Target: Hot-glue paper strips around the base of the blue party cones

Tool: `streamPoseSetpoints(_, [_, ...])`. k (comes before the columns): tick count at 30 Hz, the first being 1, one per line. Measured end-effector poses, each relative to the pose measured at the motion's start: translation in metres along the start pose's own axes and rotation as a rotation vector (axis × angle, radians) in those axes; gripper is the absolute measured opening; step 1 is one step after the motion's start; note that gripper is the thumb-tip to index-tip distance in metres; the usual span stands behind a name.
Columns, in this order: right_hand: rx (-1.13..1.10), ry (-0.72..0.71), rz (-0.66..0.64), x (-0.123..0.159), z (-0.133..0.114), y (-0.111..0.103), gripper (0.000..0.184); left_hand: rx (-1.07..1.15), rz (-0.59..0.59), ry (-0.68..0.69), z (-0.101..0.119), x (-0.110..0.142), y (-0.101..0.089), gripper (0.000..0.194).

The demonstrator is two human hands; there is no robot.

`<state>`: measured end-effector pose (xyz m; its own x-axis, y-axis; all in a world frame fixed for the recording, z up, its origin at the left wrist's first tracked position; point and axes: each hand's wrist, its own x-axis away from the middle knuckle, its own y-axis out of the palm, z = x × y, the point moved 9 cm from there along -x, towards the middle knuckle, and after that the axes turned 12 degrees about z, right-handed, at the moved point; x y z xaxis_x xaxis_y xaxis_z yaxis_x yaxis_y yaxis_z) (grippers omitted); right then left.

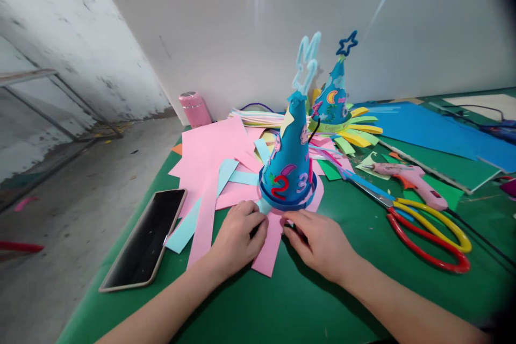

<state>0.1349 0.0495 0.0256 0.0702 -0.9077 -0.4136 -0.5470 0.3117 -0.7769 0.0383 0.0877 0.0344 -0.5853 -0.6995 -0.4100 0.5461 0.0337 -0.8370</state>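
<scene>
A blue cone party hat (288,153) stands upright in front of me, with a red 2, a purple 3 and small stickers on it. A light blue pipe-cleaner shape (305,64) tops it. Pink and light blue paper strips spread out around its dark blue brim (282,204). My left hand (242,234) is closed at the left edge of a pink paper strip (267,251) in front of the brim. On the strip's right edge, my right hand (318,239) pinches with thumb and forefinger. Fingertips partly hide the strip's upper part.
A phone (141,242) lies at left, near the table edge. At right are scissors (427,231) with red and yellow handles and a pink glue gun (411,177). Behind stand a second blue hat (332,99) and a pink bottle (195,109), before a white panel (226,32).
</scene>
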Motion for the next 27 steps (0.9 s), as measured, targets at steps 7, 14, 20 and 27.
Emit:
streamPoseSetpoints(7, [-0.209, 0.256, 0.216, -0.001, 0.031, -0.029, 0.018, -0.051, 0.248, -0.155, -0.016, 0.028, -0.052, 0.017])
streamPoseSetpoints(14, [-0.307, 0.321, 0.325, 0.002, 0.039, -0.040, 0.015, -0.514, 0.156, -0.425, -0.084, 0.044, -0.087, 0.030])
streamPoseSetpoints(20, [-0.336, 0.289, 0.257, 0.003, 0.027, -0.036, 0.017, -0.615, 0.033, -0.452, -0.095, 0.020, -0.078, 0.052])
streamPoseSetpoints(27, [-0.331, 0.251, 0.202, 0.005, 0.021, -0.032, 0.019, -0.664, -0.150, -0.488, -0.118, -0.005, -0.050, 0.039])
